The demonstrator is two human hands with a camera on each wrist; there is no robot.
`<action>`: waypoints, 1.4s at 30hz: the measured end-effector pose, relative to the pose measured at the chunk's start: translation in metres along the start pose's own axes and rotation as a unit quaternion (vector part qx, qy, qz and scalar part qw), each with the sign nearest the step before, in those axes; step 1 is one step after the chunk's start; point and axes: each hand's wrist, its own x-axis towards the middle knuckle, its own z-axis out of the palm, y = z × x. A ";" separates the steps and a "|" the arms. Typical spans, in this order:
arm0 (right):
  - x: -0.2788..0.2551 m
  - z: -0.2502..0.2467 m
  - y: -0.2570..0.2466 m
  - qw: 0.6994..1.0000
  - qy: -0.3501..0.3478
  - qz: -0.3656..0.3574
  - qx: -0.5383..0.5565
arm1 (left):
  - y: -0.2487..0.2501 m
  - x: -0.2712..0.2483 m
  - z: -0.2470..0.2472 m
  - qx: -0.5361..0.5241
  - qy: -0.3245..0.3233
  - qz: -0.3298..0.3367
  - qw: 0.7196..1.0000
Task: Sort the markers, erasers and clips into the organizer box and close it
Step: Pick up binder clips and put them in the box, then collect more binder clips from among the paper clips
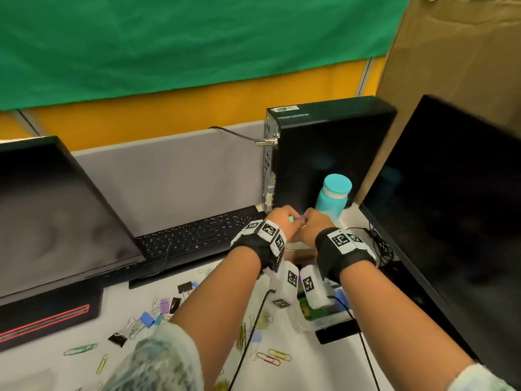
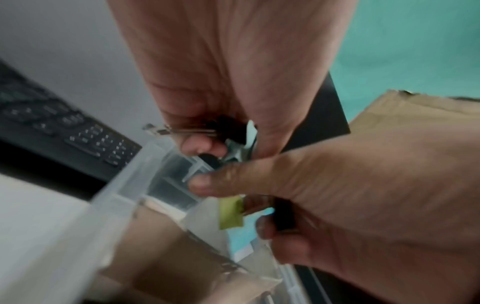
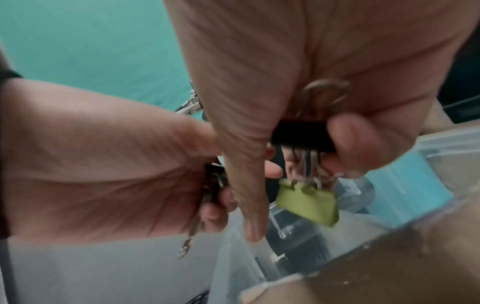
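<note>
Overhead, both hands meet above the clear organizer box point(image 3: 298, 246). Right hand point(image 3: 324, 86) pinches a black clip point(image 3: 301, 136) chained to a green clip point(image 3: 306, 201); left hand point(image 2: 233, 78) grips black clips point(image 2: 228, 127). Loose clips point(image 1: 158, 314) lie at 7 o'clock on the bench point(image 1: 310, 362).

We see a green binder clip point(image 3: 307, 202) hanging under a black clip point(image 3: 301, 137), a teal bottle point(image 1: 334, 197), black monitors point(image 1: 451, 207), a white desk point(image 1: 304, 359).
</note>
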 end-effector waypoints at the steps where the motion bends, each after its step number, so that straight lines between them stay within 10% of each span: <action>1: 0.002 0.001 0.000 1.000 0.002 0.008 0.016 | 0.002 0.001 0.000 -0.009 -0.010 -0.011 1.000; 8: -0.003 0.001 0.015 0.997 -0.010 -0.044 0.070 | 0.008 0.007 -0.004 0.033 -0.097 -0.079 0.992; 16: -0.055 0.004 0.021 0.991 -0.005 -0.129 0.038 | -0.044 -0.080 -0.031 0.033 0.005 0.027 0.999; 21: -0.092 0.047 0.002 0.968 0.034 -0.246 0.016 | -0.140 -0.155 -0.031 0.048 -0.015 -0.067 0.996; 27: -0.076 0.130 -0.031 0.958 -0.081 -0.270 -0.058 | -0.215 -0.211 -0.029 0.135 0.031 -0.162 0.977; 42: -0.028 0.211 -0.061 0.947 -0.050 -0.293 -0.126 | -0.242 -0.159 -0.032 0.262 0.011 -0.084 0.961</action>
